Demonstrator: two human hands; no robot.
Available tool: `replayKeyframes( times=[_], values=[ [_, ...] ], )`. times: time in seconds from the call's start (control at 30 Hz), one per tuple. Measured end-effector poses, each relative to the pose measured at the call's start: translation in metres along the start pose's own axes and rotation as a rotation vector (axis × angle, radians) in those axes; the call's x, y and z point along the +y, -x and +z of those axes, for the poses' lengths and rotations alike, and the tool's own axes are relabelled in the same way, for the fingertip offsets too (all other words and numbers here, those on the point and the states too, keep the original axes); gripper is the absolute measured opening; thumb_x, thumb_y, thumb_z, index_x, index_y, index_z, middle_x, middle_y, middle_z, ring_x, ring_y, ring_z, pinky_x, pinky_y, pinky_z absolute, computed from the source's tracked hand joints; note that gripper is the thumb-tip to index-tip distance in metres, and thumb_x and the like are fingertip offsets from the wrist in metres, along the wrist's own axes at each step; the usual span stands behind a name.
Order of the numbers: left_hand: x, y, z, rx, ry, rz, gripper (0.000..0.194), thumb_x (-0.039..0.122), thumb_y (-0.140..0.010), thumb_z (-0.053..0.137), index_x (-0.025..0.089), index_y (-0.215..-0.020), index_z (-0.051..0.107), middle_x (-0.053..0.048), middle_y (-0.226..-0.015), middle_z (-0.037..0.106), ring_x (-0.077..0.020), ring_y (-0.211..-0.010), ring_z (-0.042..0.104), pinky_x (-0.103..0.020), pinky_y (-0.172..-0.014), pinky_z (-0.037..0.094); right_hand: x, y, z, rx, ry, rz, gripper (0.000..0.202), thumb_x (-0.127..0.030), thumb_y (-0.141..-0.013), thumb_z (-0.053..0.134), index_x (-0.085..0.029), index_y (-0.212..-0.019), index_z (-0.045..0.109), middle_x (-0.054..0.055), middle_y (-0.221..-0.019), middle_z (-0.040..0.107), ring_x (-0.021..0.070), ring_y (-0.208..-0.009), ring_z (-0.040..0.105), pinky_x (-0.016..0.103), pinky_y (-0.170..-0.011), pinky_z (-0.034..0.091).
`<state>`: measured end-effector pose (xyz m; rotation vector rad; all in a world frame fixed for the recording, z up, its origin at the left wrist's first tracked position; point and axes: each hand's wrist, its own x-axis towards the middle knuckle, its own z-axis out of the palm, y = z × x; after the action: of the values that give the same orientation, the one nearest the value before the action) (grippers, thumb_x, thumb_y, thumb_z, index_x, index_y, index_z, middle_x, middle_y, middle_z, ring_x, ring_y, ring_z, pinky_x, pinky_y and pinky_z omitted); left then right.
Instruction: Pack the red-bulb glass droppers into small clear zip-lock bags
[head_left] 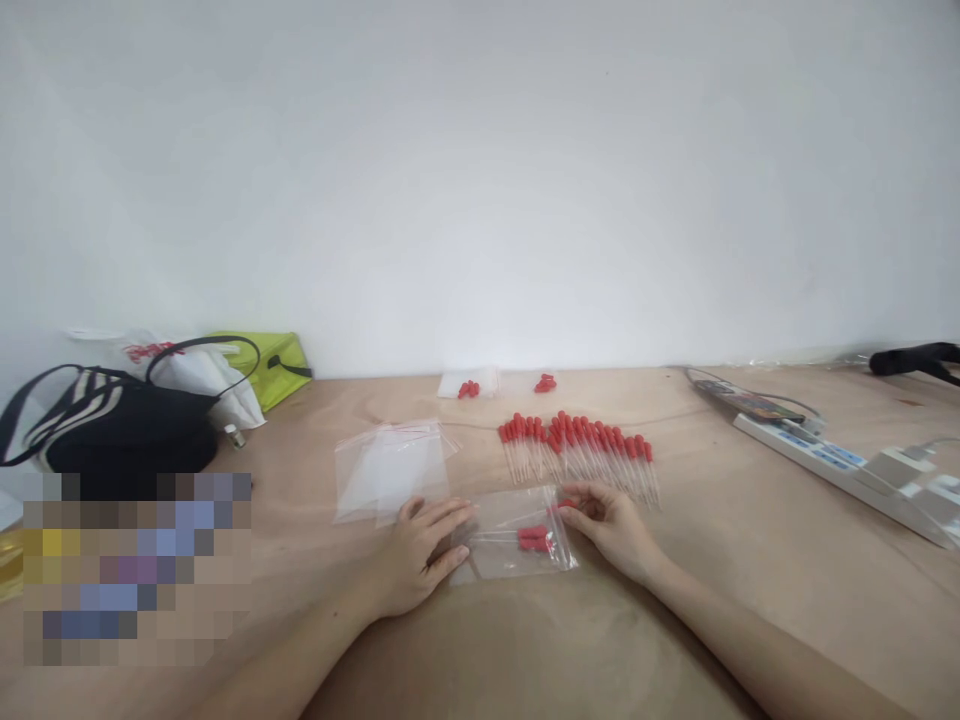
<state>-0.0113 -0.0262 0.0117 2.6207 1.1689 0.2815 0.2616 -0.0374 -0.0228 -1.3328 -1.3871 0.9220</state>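
Observation:
A clear zip bag [499, 562] lies flat in front of me, with red-bulbed glass droppers [535, 540] inside it, bulbs toward its mouth on the right. My right hand [611, 525] is at that mouth, thumb and fingers pinched on the red bulb of another dropper [566, 506], whose tube points left into the bag. At the bag's left end rests my left hand [420, 555], fingers stretched out and thumb apart, touching the plastic. Behind the bag lies a row of loose droppers [600, 440], red bulbs pointing away from me.
A stack of zip bags [390, 465] lies behind my left hand. Two small groups of red bulbs [469, 389] are near the wall. A black bag [135, 430] and a green bag [281, 375] stand left. A power strip [817, 460] and a phone [750, 403] lie right.

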Motion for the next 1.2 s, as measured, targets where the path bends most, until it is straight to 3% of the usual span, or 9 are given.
replayKeyframes(
  times=[0.17, 0.33, 0.43, 0.5, 0.6, 0.7, 0.77, 0.9, 1.2],
  values=[
    [0.001, 0.000, -0.001, -0.009, -0.006, -0.002, 0.038, 0.033, -0.087, 0.038, 0.028, -0.124, 0.038, -0.005, -0.129, 0.043, -0.0227, -0.118, 0.038, -0.049, -0.097, 0.019, 0.002, 0.001, 0.001, -0.147, 0.046, -0.070, 0.037, -0.034, -0.074, 0.052, -0.015, -0.106, 0.051, 0.005, -0.079, 0.067, 0.0175, -0.073, 0.060, 0.033, -0.072, 0.046],
    [0.000, -0.001, 0.000, -0.005, -0.008, 0.006, 0.037, 0.032, -0.087, 0.038, 0.030, -0.124, 0.038, -0.004, -0.129, 0.043, -0.0227, -0.117, 0.039, -0.050, -0.097, 0.019, -0.003, 0.005, 0.000, -0.311, 0.133, -0.141, 0.047, -0.031, -0.082, 0.040, -0.016, -0.126, 0.035, 0.006, -0.090, 0.066, 0.0180, -0.084, 0.060, 0.035, -0.076, 0.046],
    [0.001, -0.001, -0.001, -0.010, -0.006, 0.006, 0.036, 0.031, -0.087, 0.038, 0.031, -0.122, 0.039, -0.004, -0.128, 0.044, -0.0223, -0.116, 0.039, -0.049, -0.096, 0.019, -0.011, 0.007, -0.003, -0.356, 0.222, -0.192, 0.050, -0.025, -0.082, 0.037, -0.016, -0.130, 0.029, 0.006, -0.093, 0.065, 0.0156, -0.081, 0.060, 0.032, -0.076, 0.045],
    [0.002, -0.001, -0.002, -0.012, -0.003, 0.004, 0.033, 0.030, -0.086, 0.039, 0.030, -0.119, 0.042, -0.004, -0.128, 0.044, -0.0217, -0.116, 0.040, -0.049, -0.096, 0.019, -0.015, 0.002, -0.006, -0.288, 0.295, -0.202, 0.047, -0.022, -0.079, 0.039, -0.015, -0.126, 0.036, 0.006, -0.089, 0.065, 0.0144, -0.073, 0.059, 0.029, -0.070, 0.046],
    [0.003, -0.001, -0.004, 0.000, 0.009, 0.003, 0.024, 0.029, -0.085, 0.040, 0.027, -0.108, 0.047, -0.005, -0.125, 0.047, -0.0208, -0.115, 0.041, -0.048, -0.096, 0.020, -0.017, -0.016, -0.011, -0.086, 0.457, -0.208, 0.033, -0.020, -0.075, 0.043, -0.014, -0.107, 0.052, 0.005, -0.077, 0.064, 0.0140, -0.063, 0.057, 0.026, -0.061, 0.044],
    [0.004, -0.001, -0.004, 0.018, 0.024, 0.006, 0.016, 0.028, -0.085, 0.040, 0.024, -0.098, 0.048, -0.006, -0.123, 0.048, -0.0205, -0.113, 0.042, -0.047, -0.095, 0.021, -0.020, -0.044, -0.013, 0.087, 0.666, -0.212, 0.021, -0.018, -0.073, 0.044, -0.014, -0.090, 0.056, 0.007, -0.078, 0.062, 0.0163, -0.070, 0.056, 0.026, -0.064, 0.041],
    [0.005, -0.001, -0.004, 0.028, 0.033, 0.007, 0.014, 0.028, -0.085, 0.040, 0.023, -0.095, 0.048, -0.005, -0.122, 0.049, -0.0206, -0.112, 0.043, -0.047, -0.095, 0.021, -0.024, -0.062, -0.011, 0.151, 0.789, -0.136, 0.019, -0.018, -0.073, 0.044, -0.013, -0.088, 0.054, 0.010, -0.083, 0.061, 0.0191, -0.078, 0.056, 0.027, -0.066, 0.039],
    [0.006, -0.001, -0.004, 0.023, 0.038, 0.005, 0.013, 0.026, -0.086, 0.038, 0.024, -0.094, 0.048, -0.005, -0.123, 0.049, -0.0201, -0.113, 0.042, -0.047, -0.095, 0.021, -0.031, -0.084, -0.002, 0.164, 0.895, 0.068, 0.022, -0.017, -0.073, 0.047, -0.012, -0.095, 0.047, 0.013, -0.090, 0.059, 0.0223, -0.081, 0.056, 0.027, -0.061, 0.037],
    [0.008, 0.000, -0.007, 0.011, 0.032, -0.003, 0.015, 0.030, -0.086, 0.039, 0.024, -0.095, 0.050, -0.004, -0.123, 0.049, -0.0206, -0.114, 0.042, -0.046, -0.096, 0.021, -0.033, -0.091, 0.002, 0.172, 0.853, 0.120, 0.030, -0.004, -0.069, 0.040, -0.007, -0.098, 0.045, 0.017, -0.080, 0.060, 0.0244, -0.070, 0.057, 0.028, -0.055, 0.036]
  ],
)
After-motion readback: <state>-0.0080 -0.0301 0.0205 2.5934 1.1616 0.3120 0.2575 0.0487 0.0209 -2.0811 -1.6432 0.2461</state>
